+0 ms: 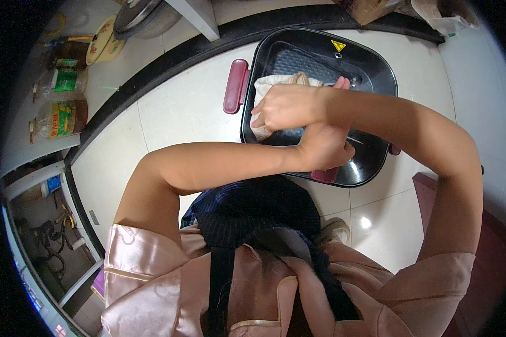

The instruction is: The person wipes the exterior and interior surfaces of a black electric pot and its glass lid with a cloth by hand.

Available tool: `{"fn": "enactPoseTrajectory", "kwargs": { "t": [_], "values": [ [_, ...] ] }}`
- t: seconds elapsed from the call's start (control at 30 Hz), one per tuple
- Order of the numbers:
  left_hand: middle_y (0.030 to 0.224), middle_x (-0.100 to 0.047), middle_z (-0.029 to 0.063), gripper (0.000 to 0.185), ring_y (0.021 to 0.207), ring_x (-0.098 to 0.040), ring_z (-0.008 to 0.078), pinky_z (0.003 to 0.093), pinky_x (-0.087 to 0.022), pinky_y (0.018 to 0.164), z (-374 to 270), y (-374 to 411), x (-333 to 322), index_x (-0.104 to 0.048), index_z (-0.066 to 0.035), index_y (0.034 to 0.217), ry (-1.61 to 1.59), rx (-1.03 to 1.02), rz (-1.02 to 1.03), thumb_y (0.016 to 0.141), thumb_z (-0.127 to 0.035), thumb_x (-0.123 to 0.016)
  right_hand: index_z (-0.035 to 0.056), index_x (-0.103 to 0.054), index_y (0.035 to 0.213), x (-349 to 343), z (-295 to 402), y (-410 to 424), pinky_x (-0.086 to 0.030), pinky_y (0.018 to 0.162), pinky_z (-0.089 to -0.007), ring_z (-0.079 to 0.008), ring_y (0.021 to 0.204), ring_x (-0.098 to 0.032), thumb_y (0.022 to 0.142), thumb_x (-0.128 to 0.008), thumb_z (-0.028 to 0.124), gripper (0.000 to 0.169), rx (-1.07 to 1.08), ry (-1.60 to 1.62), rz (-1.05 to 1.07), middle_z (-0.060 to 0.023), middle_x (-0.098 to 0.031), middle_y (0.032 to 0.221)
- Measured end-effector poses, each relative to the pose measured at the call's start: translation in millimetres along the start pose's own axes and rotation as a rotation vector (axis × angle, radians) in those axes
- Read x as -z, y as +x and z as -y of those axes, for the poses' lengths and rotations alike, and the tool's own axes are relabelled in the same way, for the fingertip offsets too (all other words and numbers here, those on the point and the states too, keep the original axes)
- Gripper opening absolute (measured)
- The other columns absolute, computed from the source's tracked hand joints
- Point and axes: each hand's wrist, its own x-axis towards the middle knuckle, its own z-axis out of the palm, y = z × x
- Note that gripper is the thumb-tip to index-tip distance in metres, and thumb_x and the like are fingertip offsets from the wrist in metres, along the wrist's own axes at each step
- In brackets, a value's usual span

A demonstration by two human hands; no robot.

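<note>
My forearms cross over a black rectangular electric pan [371, 162] on the tiled floor. My right hand [284, 107], reaching in from the right, presses a cream cloth [263, 86] against the pan's left side, its fingers closed on the cloth. My left hand [327, 145] lies under the right wrist, over the pan's near part; fingertips show beyond the right forearm. A maroon part [324, 175] shows below the left hand at the near rim; whether the hand grips it cannot be told. A maroon side handle [236, 86] projects at left.
Several plastic bottles [63, 118] stand at the left beside a floral enamel dish [105, 40]. A black edging strip [152, 67] curves behind the pan. A dark red piece of furniture [426, 189] is at right. Lower left, an open compartment [55, 236] holds cables and pliers.
</note>
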Motion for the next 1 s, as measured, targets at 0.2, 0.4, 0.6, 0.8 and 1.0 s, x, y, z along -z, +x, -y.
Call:
{"fn": "enactPoseTrajectory", "kwargs": {
  "t": [0.2, 0.4, 0.6, 0.8, 1.0],
  "values": [
    [0.124, -0.030, 0.0289, 0.063, 0.124, -0.019, 0.0386, 0.0429, -0.019, 0.102, -7, 2, 12, -0.043, 0.006, 0.109, 0.117, 0.008, -0.059, 0.050, -0.011, -0.056, 0.0150, -0.062, 0.099, 7, -55, -15, -0.042, 0.086, -0.0314, -0.0202, 0.099, -0.054, 0.076, -0.052, 0.024, 0.027, -0.524, 0.197, -0.023, -0.0071, -0.057, 0.107],
    [0.128, -0.025, 0.0273, 0.066, 0.125, -0.016, 0.0372, 0.0458, -0.017, 0.102, -8, 6, 8, -0.042, 0.005, 0.112, 0.114, -0.054, -0.063, 0.051, -0.012, -0.058, 0.0108, -0.062, 0.096, 22, -84, -38, -0.045, 0.079, -0.0333, -0.0241, 0.091, -0.057, 0.076, -0.051, 0.021, 0.025, -0.653, -0.123, 0.140, -0.0078, -0.059, 0.102],
    [0.104, -0.046, 0.0289, 0.051, 0.102, -0.042, 0.0403, 0.0441, -0.033, 0.088, -10, 1, 8, -0.048, 0.008, 0.099, -0.070, 0.219, 0.260, 0.053, -0.012, -0.055, 0.0108, -0.065, 0.079, 12, 13, 11, -0.047, 0.077, -0.0322, -0.0231, 0.098, -0.055, 0.071, -0.054, 0.018, 0.015, -0.175, -0.032, 0.454, -0.0047, -0.060, 0.101],
    [0.115, -0.038, 0.0287, 0.056, 0.113, -0.032, 0.0396, 0.0439, -0.026, 0.095, -9, 0, 13, -0.046, 0.007, 0.105, 0.091, 0.058, 0.000, 0.053, -0.011, -0.056, 0.0128, -0.064, 0.090, 2, -31, -5, -0.046, 0.081, -0.0337, -0.0218, 0.095, -0.056, 0.072, -0.055, 0.018, 0.021, -0.473, 0.057, 0.034, -0.0050, -0.059, 0.104],
    [0.125, -0.027, 0.0287, 0.061, 0.123, -0.020, 0.0380, 0.0451, -0.018, 0.101, -8, 4, 12, -0.043, 0.008, 0.110, 0.093, -0.045, -0.066, 0.052, -0.007, -0.056, 0.0112, -0.062, 0.098, 8, -93, -45, -0.047, 0.074, -0.0344, -0.0255, 0.083, -0.060, 0.073, -0.051, 0.020, 0.028, -0.727, -0.240, 0.042, -0.0088, -0.061, 0.095]
  ]
}}
